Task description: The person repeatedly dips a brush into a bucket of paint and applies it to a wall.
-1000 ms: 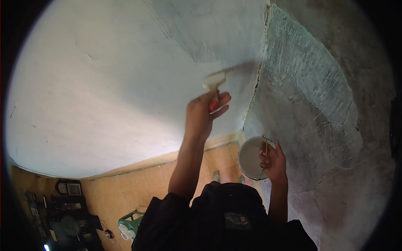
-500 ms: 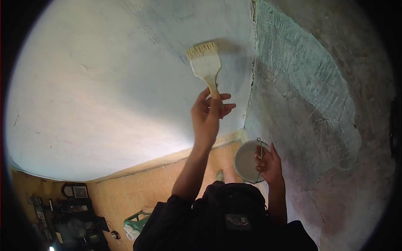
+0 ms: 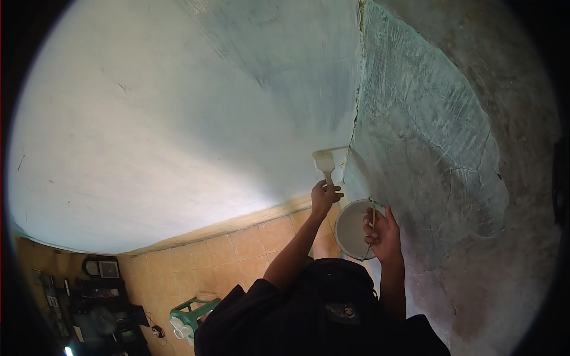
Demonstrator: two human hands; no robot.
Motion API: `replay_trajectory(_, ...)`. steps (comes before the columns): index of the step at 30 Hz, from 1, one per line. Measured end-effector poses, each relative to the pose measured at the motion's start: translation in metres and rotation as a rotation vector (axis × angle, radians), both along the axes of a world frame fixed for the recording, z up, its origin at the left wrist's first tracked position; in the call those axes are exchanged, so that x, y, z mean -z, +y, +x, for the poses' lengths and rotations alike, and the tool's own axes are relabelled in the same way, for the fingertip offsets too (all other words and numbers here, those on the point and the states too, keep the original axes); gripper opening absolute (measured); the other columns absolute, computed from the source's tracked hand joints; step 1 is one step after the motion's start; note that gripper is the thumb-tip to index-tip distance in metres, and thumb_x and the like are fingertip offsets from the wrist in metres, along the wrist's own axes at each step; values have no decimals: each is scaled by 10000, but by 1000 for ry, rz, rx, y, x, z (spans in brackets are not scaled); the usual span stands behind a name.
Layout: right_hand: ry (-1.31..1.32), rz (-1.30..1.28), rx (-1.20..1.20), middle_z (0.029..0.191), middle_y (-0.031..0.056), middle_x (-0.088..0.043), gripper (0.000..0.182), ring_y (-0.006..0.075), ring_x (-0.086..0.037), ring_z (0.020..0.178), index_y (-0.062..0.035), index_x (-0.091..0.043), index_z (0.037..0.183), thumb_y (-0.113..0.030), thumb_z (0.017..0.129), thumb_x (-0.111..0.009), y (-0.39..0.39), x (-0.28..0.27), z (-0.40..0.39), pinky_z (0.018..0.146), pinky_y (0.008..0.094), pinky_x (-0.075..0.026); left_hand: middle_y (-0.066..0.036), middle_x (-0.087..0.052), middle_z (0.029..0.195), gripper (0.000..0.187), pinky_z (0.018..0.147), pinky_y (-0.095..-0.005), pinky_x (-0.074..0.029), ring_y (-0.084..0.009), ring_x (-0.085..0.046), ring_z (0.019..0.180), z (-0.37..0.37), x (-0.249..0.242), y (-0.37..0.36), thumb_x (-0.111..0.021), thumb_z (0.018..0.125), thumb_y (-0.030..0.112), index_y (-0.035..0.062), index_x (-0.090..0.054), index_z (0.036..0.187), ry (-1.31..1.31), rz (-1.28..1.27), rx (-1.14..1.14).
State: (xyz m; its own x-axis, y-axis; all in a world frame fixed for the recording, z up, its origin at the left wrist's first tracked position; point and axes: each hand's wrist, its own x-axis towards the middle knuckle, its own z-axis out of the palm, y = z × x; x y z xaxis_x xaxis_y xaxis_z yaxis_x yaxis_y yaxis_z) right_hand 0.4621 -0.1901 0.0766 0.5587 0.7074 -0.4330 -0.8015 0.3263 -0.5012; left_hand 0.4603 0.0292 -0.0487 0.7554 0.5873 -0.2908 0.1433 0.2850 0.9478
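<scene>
My left hand (image 3: 324, 199) grips the handle of a wide flat paintbrush (image 3: 324, 166). Its pale bristles point up, low in front of the whitish wall (image 3: 148, 130) and near the corner crack. Right of it, my right hand (image 3: 385, 236) has its fingers curled round the thin wire handle of a bucket (image 3: 337, 230). The bucket hangs below the brush, beside the other wall, and pale greyish liquid shows inside. My right fingers cover part of the bucket's opening.
A rough grey-green wall (image 3: 427, 160) with cracks rises at the right. Orange tiles (image 3: 219, 252) cover the floor. A green plastic stool (image 3: 199, 308) with white round containers stands at lower left, near dark shelving (image 3: 98, 296) that holds a fan.
My left hand has lowered the paintbrush and shifted it right, toward the wall corner and the bucket. My right hand keeps hold of the bucket in nearly the same place.
</scene>
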Motion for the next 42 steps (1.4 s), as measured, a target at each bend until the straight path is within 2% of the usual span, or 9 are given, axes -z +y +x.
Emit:
replay_trajectory(3,17,-26,16,849,22,-547,507,63,-357,538,-73,-552,1117,-530,1005,-362,2,-4,-3,442,190,-272,-232,-672,983,354,680,-335,-592,-282,-707,804,-2,-3,13,-508,957,195,-142,-569,1044,-24,-201,91)
replay_trajectory(8,27,-15,-6,850,22,-550,520,66,-365,546,-61,-553,1128,-531,1004,-368,4,1,-4,447,197,-272,-238,-677,928,323,758,-369,-580,-290,-696,845,6,-126,36,-512,947,183,-127,-593,915,-224,-141,-34)
replay_trajectory(14,29,-3,-26,849,21,-557,533,72,-373,551,-57,-553,1138,-538,1002,-367,11,3,-8,452,202,-274,-263,-663,926,344,690,-314,-585,-264,-707,789,-12,-264,24,-532,968,209,-129,-567,914,-416,39,-44)
replay_trajectory(16,28,-6,-27,848,20,-559,536,72,-372,550,-59,-554,1139,-542,1000,-366,12,4,-10,454,202,-273,-229,-676,920,340,714,-330,-589,-254,-710,781,-16,-279,19,-514,977,193,-131,-569,1061,-452,135,-65)
replay_trajectory(20,25,-32,-32,844,20,-562,541,73,-370,546,-66,-556,1136,-551,999,-359,16,3,-13,457,200,-270,-210,-668,960,396,691,-313,-589,-262,-710,789,0,-249,23,-515,997,212,-114,-473,1219,-507,225,-42)
replay_trajectory(27,21,23,-69,840,20,-553,547,69,-362,542,-55,-550,1135,-548,1000,-356,17,4,-14,452,193,-272,-179,-688,876,355,569,-273,-554,-217,-706,695,18,-52,21,-509,993,179,-101,-470,1208,-175,144,23)
replay_trajectory(33,2,-17,-34,860,20,-553,544,64,-363,546,-54,-550,1136,-545,1002,-356,12,5,-14,451,190,-270,-232,-671,943,360,620,-333,-602,-296,-713,749,-8,-20,21,-469,980,167,-161,-506,1125,0,-238,54)
replay_trajectory(38,22,-38,-5,860,16,-555,525,64,-361,551,-61,-555,1133,-534,1003,-368,13,-1,-14,452,189,-271,-242,-671,925,342,668,-349,-595,-270,-693,744,-38,-136,70,-506,932,181,-149,-574,996,-202,-103,-79)
replay_trajectory(42,11,-35,-30,853,13,-556,515,63,-361,552,-64,-558,1129,-527,1006,-370,17,1,-12,452,187,-273,-215,-662,873,391,693,-319,-565,-213,-666,707,-64,-263,79,-464,955,183,-151,-557,1137,-251,3,-161)
